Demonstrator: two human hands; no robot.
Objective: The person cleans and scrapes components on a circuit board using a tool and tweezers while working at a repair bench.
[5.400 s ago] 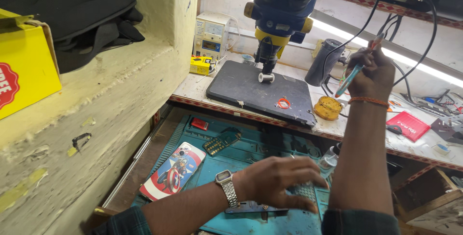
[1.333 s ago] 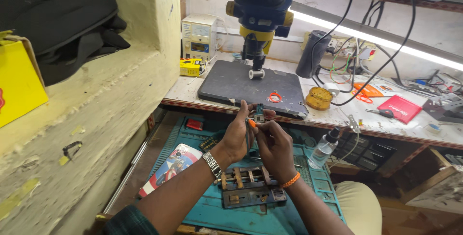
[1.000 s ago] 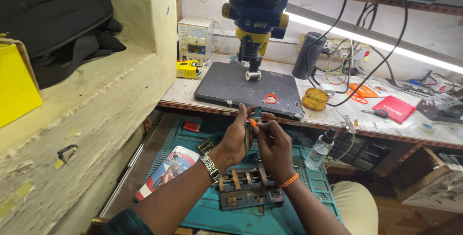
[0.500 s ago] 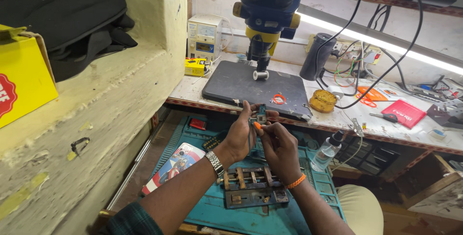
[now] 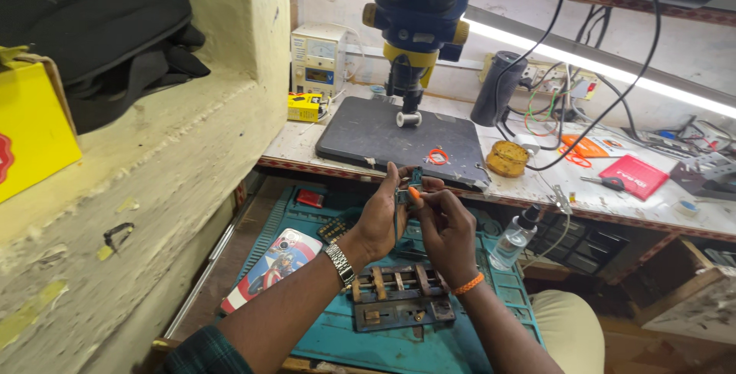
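The left hand (image 5: 381, 217) pinches a small dark component (image 5: 405, 192) upright between thumb and fingertips, and the right hand (image 5: 448, 228) grips a slim orange-tipped tool (image 5: 414, 194) whose tip meets that component. Both hands hang above the teal work mat (image 5: 491, 297), the part just over its far edge. As I judge it, this step goes best with the wrists braced close together, the left pinch firm but light so the part does not twist, and the tool worked in short, gentle strokes; a slip would send the piece down among the clutter.

On the mat, directly below the hands, lies a metal board-holding clamp (image 5: 399, 305). At the mat's left side rests a phone case (image 5: 272, 266) with a red, white and blue picture. At its right edge stands a small clear bottle (image 5: 515, 234).

Beyond the mat, on the raised bench, a dark pad (image 5: 399, 140) sits under a blue and yellow microscope (image 5: 418, 21). Right of the pad lie a yellow round reel (image 5: 507, 158) and a red flat packet (image 5: 636, 176). Left of it stands a white meter box (image 5: 318, 56).
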